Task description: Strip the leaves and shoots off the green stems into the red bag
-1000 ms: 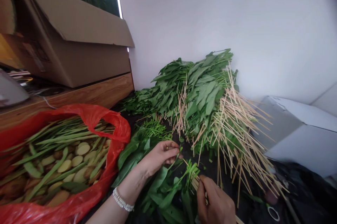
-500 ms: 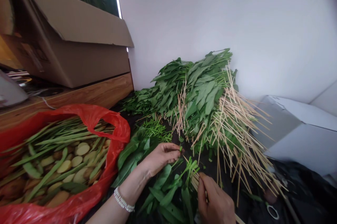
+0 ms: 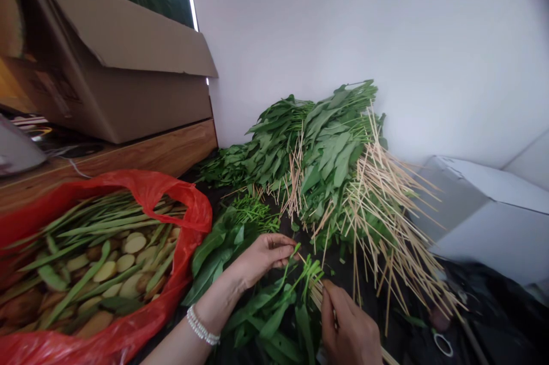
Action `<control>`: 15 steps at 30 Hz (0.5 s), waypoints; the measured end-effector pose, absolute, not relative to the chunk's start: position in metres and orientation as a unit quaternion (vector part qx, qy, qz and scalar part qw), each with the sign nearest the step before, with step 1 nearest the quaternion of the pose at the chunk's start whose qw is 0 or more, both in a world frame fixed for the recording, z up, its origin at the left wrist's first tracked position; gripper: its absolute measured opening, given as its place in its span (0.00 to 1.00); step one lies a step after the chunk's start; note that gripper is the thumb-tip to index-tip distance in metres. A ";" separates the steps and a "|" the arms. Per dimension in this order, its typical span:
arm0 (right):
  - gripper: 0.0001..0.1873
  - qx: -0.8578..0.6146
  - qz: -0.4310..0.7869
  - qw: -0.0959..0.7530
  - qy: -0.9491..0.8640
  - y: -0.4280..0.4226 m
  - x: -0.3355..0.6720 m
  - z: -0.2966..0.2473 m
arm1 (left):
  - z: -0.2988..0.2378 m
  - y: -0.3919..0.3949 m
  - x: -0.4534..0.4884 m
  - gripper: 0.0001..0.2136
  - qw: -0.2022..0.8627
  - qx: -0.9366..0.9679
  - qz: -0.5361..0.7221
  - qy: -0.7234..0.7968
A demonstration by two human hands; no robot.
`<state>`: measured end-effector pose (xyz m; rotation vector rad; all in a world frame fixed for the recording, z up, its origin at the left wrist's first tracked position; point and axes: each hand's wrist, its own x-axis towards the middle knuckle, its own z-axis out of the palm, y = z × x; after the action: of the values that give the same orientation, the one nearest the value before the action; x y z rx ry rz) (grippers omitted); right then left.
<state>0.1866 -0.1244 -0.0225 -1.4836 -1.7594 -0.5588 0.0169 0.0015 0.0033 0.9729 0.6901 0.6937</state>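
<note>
My left hand (image 3: 268, 256), with a white beaded bracelet at its wrist, is closed in a pinch on a thin green leaf stem (image 3: 297, 249). The stem's tip shows just beyond the fingertips. To the lower right, my right hand (image 3: 349, 325) is wrapped round a bunch of thin wooden skewers (image 3: 316, 292). Green stems top these skewers, and long leaves (image 3: 277, 319) hang from them beneath my left hand. The tip of a pale skewer comes close to the left fingertips; whether it touches the stem I cannot tell.
A large heap of skewered leaves (image 3: 334, 142) leans by the white wall. Loose leaves (image 3: 214, 245) lie left of my hands. A red plastic bag (image 3: 195, 210) holds long green beans and cut potatoes. A cardboard box (image 3: 150, 102) stands behind it; a white box (image 3: 493, 210) is at right.
The stem in my left hand's pinch now shows more above the fingertips, and the leaves below have shifted slightly. My right hand has moved very little and keeps hold of the skewers.
</note>
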 end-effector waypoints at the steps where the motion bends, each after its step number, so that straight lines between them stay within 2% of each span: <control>1: 0.19 -0.580 -0.219 0.375 -0.689 -0.124 0.187 -0.023 | 0.003 0.002 0.017 0.17 0.771 0.451 0.319 0.317; 15: 0.20 -0.577 -0.220 0.365 -0.697 -0.125 0.187 -0.024 | 0.002 0.002 0.017 0.17 0.725 0.520 0.308 0.331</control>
<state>0.1868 -0.1250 -0.0243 -1.4843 -1.7917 -0.5646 0.0167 0.0023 0.0020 1.1464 0.7307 0.6794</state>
